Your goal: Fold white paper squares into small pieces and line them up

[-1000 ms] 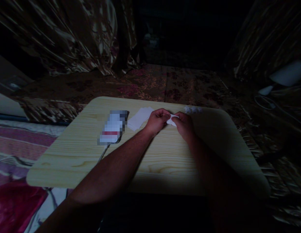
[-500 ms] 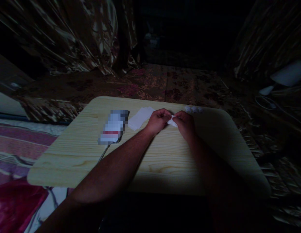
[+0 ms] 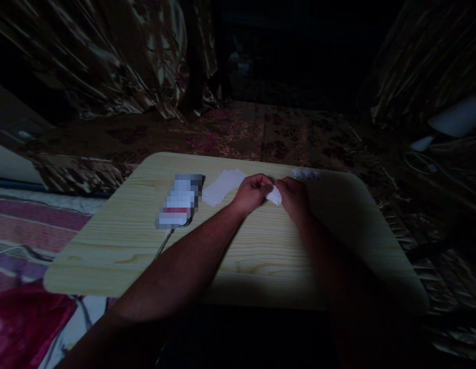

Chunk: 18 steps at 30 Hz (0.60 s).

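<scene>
Head cam: small wht paper (image 3: 274, 196) sits btwn L hand (image 3: 253, 195) & R hand (image 3: 293, 198), both pinched on it.

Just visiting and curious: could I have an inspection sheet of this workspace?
Surface: pale wood-grain table, dimly lit.
Job's things: paper piece, held; overlapping paper sheets, left of it; small white pieces near the far edge.
Clutter: pixelated phone-like device, left of the sheets.
Grips: left grip and right grip, both pinching the paper piece.
Cables: white cable at the device's near end; looped cable beyond the table, right.
Surroundings: patterned curtains, striped bedding.
</scene>
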Available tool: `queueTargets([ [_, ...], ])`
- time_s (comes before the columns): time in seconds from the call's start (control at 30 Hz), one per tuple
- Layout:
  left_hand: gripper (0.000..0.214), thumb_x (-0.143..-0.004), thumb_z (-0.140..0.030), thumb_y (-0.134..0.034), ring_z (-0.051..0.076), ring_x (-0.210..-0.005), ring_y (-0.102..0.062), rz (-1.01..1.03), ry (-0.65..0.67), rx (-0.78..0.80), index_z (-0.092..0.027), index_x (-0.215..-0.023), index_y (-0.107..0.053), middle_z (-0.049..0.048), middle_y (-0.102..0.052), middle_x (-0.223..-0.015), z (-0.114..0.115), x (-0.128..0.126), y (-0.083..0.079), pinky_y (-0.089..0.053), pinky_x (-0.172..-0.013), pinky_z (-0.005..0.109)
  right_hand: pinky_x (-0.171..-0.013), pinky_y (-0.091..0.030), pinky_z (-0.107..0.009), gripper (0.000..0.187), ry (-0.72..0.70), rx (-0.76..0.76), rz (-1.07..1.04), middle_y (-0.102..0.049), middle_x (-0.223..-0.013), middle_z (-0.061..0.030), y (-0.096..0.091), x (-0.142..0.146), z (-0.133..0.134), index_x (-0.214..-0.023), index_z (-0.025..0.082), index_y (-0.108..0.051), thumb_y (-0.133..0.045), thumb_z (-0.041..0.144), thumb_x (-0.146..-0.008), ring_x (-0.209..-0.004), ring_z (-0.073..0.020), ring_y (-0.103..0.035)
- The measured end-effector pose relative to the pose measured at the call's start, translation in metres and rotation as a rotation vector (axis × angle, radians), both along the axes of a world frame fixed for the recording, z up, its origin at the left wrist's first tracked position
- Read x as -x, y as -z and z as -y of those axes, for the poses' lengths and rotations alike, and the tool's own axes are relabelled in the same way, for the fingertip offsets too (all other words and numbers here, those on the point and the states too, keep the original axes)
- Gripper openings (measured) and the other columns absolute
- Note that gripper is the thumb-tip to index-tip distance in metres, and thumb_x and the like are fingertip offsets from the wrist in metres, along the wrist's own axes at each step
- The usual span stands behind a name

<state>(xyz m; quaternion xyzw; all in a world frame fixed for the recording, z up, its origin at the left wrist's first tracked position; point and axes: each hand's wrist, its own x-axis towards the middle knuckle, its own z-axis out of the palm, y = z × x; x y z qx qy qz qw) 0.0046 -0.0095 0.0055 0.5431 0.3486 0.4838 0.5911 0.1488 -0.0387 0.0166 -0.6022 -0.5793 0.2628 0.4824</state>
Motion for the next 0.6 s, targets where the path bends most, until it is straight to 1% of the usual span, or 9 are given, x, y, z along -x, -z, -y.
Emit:
queueTargets([
  [0.07, 0.017, -0.067, -0.028, -0.073, 0.007, -0.051, -0.044, 0.008, -0.013, 0.011, -0.015, -0.070, -0.064, -0.0021, -0.057, -0.060, 0.000, -0.001, 0.000, -0.032, -0.051, 0.023, -0.054, -0.034, -0.028, 0.036, 0.017, -0.006, 0.009, -0.050, -0.052, 0.0017, -0.001, 0.000, 0.001, -0.057, 0.021, -0.054, -0.056, 0.046, -0.083, -0.056, -0.0147, -0.048],
  [0.13, 0.016, -0.066, -0.028, -0.073, 0.008, -0.050, -0.044, 0.026, -0.039, 0.036, -0.015, -0.069, -0.063, -0.0024, -0.056, -0.059, 0.000, -0.001, 0.000, -0.032, -0.050, 0.023, -0.055, -0.037, -0.028, 0.027, -0.028, 0.002, -0.058, -0.056, -0.058, 0.0017, 0.000, 0.000, 0.001, -0.065, 0.021, -0.059, -0.060, 0.044, -0.080, -0.059, -0.0149, -0.051],
  [0.2, 0.016, -0.066, -0.027, -0.073, 0.008, -0.048, -0.043, 0.035, -0.057, 0.051, -0.015, -0.070, -0.063, -0.0030, -0.055, -0.057, -0.001, -0.001, 0.000, -0.030, -0.048, 0.023, -0.057, -0.040, -0.027, 0.018, -0.084, 0.028, -0.129, -0.061, -0.064, 0.0016, 0.002, 0.001, 0.000, -0.074, 0.020, -0.062, -0.064, 0.038, -0.074, -0.061, -0.0150, -0.054],
  [0.33, 0.016, -0.066, -0.028, -0.073, 0.008, -0.046, -0.042, 0.044, -0.063, 0.058, -0.016, -0.070, -0.062, -0.0034, -0.054, -0.055, -0.001, -0.001, 0.000, -0.028, -0.046, 0.023, -0.055, -0.039, -0.026, 0.017, -0.098, 0.060, -0.112, -0.062, -0.065, 0.0022, 0.006, 0.001, -0.002, -0.079, 0.019, -0.063, -0.066, 0.030, -0.066, -0.059, -0.0145, -0.054],
  [0.43, 0.016, -0.067, -0.028, -0.073, 0.008, -0.047, -0.043, 0.053, -0.075, 0.055, -0.016, -0.070, -0.062, -0.0031, -0.055, -0.055, 0.000, -0.001, 0.000, -0.029, -0.046, 0.023, -0.053, -0.037, -0.026, 0.021, -0.102, 0.090, -0.113, -0.062, -0.064, 0.0021, 0.008, 0.002, -0.003, -0.083, 0.019, -0.064, -0.065, 0.029, -0.065, -0.059, -0.0149, -0.053],
  [0.5, 0.016, -0.067, -0.028, -0.073, 0.008, -0.047, -0.043, 0.057, -0.084, 0.058, -0.016, -0.070, -0.063, -0.0030, -0.055, -0.055, -0.001, -0.002, 0.000, -0.030, -0.047, 0.023, -0.054, -0.038, -0.026, 0.021, -0.108, 0.101, -0.134, -0.063, -0.063, 0.0020, 0.009, 0.002, -0.004, -0.082, 0.019, -0.064, -0.065, 0.030, -0.065, -0.059, -0.0151, -0.054],
  [0.6, 0.017, -0.066, -0.029, -0.073, 0.008, -0.048, -0.043, 0.066, -0.092, 0.064, -0.016, -0.071, -0.063, -0.0029, -0.055, -0.056, -0.001, -0.001, 0.000, -0.030, -0.047, 0.023, -0.057, -0.041, -0.027, 0.021, -0.138, 0.085, -0.229, -0.063, -0.064, 0.0017, 0.013, 0.002, -0.006, -0.081, 0.019, -0.063, -0.063, 0.036, -0.068, -0.061, -0.0155, -0.056],
])
